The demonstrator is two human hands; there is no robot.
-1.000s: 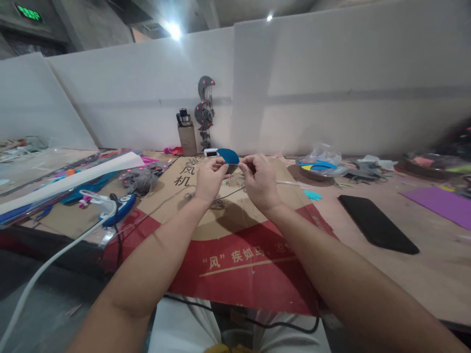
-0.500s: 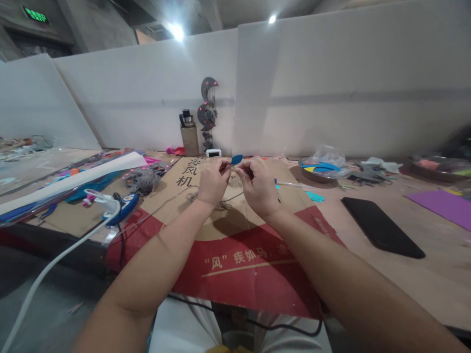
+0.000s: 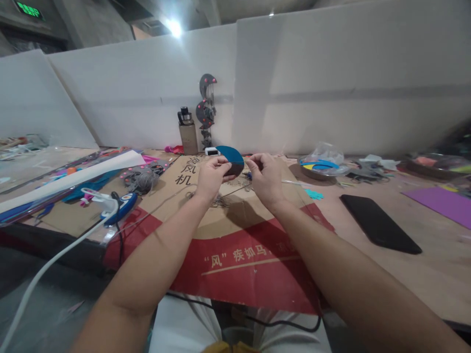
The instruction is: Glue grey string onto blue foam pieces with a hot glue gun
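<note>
My left hand (image 3: 212,177) pinches a rounded flat piece (image 3: 230,154), blue on its upper part and dark below, which looks like felt. It is held up above the cardboard sheet (image 3: 176,211). Just off the right edge of that piece, my right hand (image 3: 268,180) has thumb and forefinger pressed together. What sits in that pinch, perhaps a fine thread or needle, is too small to make out. Beneath the hands a loose tangle of grey cord (image 3: 220,200) lies on the cardboard.
A phone-like black slab (image 3: 379,223) and a purple sheet (image 3: 437,206) lie to the right. Behind stand a bottle (image 3: 188,136) and a hanging crescent ornament (image 3: 206,112). Grey yarn (image 3: 142,180), a blue power strip (image 3: 123,208) with a white cable (image 3: 47,267), and a bowl (image 3: 320,172) flank the cardboard.
The blue piece, seen nearly edge-on before, now shows its broad face, tilted up in my left hand. My right hand has moved slightly right, away from my left hand.
</note>
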